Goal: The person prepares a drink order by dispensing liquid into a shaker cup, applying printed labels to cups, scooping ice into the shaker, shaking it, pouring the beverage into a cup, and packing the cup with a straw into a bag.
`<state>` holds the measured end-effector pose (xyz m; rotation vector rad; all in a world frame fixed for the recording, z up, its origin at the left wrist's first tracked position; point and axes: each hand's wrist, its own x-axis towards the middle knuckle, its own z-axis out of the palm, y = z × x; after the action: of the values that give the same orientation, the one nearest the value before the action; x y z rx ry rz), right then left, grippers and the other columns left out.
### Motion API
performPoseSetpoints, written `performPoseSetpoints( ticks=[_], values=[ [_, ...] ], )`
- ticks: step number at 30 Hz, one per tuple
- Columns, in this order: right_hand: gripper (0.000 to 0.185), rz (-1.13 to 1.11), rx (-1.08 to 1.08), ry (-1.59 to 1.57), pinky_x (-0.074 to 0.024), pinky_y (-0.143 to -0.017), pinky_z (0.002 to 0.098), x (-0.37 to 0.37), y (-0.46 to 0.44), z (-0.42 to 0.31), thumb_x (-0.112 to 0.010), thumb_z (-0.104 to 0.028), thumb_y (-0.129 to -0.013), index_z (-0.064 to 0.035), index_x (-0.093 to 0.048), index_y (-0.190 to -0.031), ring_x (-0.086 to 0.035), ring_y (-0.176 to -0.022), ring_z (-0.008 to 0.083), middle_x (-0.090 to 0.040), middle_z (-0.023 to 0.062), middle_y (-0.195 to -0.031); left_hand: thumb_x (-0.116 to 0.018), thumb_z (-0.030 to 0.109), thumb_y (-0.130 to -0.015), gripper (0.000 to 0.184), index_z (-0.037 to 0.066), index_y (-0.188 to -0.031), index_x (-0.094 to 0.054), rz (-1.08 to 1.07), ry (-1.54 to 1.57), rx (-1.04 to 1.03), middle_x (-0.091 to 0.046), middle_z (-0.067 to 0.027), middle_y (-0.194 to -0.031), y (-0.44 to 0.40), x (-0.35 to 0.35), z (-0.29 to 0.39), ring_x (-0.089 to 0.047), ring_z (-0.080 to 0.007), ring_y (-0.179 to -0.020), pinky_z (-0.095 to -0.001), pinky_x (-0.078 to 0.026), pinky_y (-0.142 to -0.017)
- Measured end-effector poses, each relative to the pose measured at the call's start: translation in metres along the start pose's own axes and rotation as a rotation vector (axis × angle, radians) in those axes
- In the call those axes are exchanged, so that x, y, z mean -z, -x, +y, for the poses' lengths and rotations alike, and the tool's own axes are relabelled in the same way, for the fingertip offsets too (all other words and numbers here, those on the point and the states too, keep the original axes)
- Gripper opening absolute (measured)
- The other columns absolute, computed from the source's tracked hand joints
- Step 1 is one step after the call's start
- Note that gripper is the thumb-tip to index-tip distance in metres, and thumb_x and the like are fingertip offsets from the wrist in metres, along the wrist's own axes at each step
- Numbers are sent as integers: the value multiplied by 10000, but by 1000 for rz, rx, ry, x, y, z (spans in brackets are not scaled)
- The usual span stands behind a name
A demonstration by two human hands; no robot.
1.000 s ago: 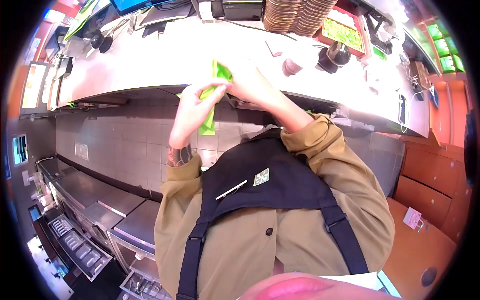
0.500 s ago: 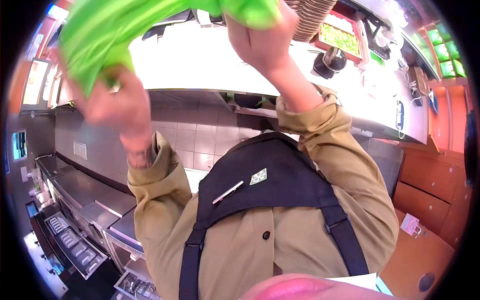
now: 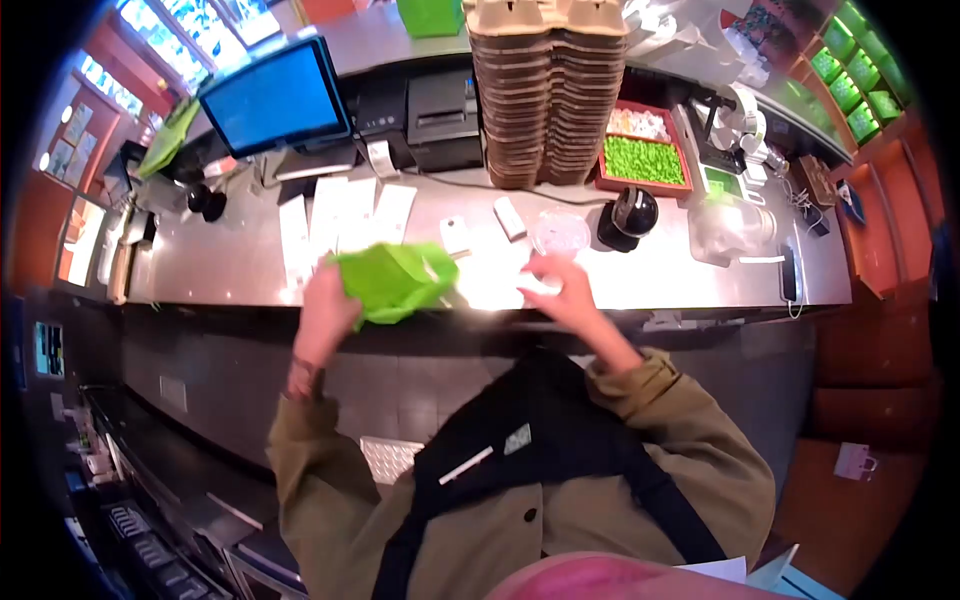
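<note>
A crumpled bright green bag hangs at the front edge of the steel counter, with my left hand closed on its left side. To the right, my right hand is over the counter edge, thumb and fingers bent round a small white item that is too blurred to name. Just behind that hand lies a round clear plastic lid. A small white device and a white card-like piece rest between the two hands, farther back.
White paper slips lie at the left, before a monitor and black printers. Tall stacked cardboard cup carriers stand at the back. A red box of green packets, a black scanner and clear plastic containers are at the right.
The view has tilted up to show more counter. My left hand has brought the green bag down to the counter edge; my right hand has let go of it and moved right.
</note>
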<state>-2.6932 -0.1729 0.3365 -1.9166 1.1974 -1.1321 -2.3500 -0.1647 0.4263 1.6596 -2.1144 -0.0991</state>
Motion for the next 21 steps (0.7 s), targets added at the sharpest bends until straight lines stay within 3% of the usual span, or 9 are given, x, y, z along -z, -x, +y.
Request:
performPoseSetpoints(
  ticks=[1,3,4,9,12,15,18,19,21],
  values=[
    [429,75,108,271,-448,-813,354,19,-16,-5,-810,-277,-627,-85,-641,-972,-559,-965,252,-596,91,-1019,-632,15,-639,346,15,-985,-621,-118,25,81,-598,-204,-934,-10,3,2,-573,-387,-891,-413,-481,-772],
    [860,-127,-5,632,-384,-929,444,40,-47,4,-864,-344,-442,-198,-525,-1218,-432,-1110,376,-430,152,-1261,-674,57,-616,387,19,-998,-628,-353,68,226,-616,-197,-934,-43,5,-4,-596,-367,-878,-402,-490,-768],
    [992,-215,46,735,-396,-930,472,41,-57,15,-874,-337,-407,-232,-453,-1299,-431,-1095,415,-406,182,-1272,-698,81,-602,404,17,-996,-629,-473,92,288,-625,-195,-938,-57,-2,-9,-607,-356,-875,-396,-494,-767],
    [1045,-670,-138,736,-460,-868,507,41,-87,28,-888,-280,-386,-278,-418,-1319,-447,-1085,432,-399,176,-1266,-739,122,-572,488,-19,-1020,-607,-525,77,299,-631,-208,-964,-118,-65,-13,-620,-342,-897,-371,-497,-788],
    [1056,-827,-259,705,-483,-832,494,54,-103,19,-892,-239,-381,-281,-407,-1318,-461,-1063,440,-409,172,-1227,-736,120,-588,543,-35,-1085,-583,-375,414,308,-638,-194,-954,-148,-73,18,-630,-278,-884,-331,-493,-798],
    [1028,-778,-281,608,-476,-839,493,60,-103,31,-895,-223,-370,-251,-423,-1283,-485,-1008,447,-430,173,-1185,-734,118,-592,567,-47,-1109,-568,-396,434,192,-639,-181,-944,-163,-105,17,-634,-251,-856,-315,-495,-780],
    [924,-662,-227,567,-489,-810,462,71,-105,36,-841,-169,-390,-167,-472,-1237,-522,-961,435,-480,201,-1100,-729,114,-603,596,-55,-1144,-547,-480,670,207,-638,-155,-956,-163,-127,24,-632,-217,-835,-298,-495,-761],
    [905,-644,-202,554,-493,-801,445,77,-108,35,-825,-154,-390,-154,-481,-1226,-536,-940,424,-486,205,-1077,-722,107,-618,615,-40,-1183,-530,-411,666,249,-634,-120,-951,-160,-131,28,-619,-174,-829,-276,-489,-748],
    [879,-615,-192,522,-497,-784,415,90,-119,15,-803,-123,-385,-136,-496,-1208,-566,-885,385,-498,199,-1025,-717,105,-630,614,-31,-1197,-524,-417,984,228,-630,-103,-949,-167,-130,42,-608,-153,-829,-264,-485,-742]
  ],
)
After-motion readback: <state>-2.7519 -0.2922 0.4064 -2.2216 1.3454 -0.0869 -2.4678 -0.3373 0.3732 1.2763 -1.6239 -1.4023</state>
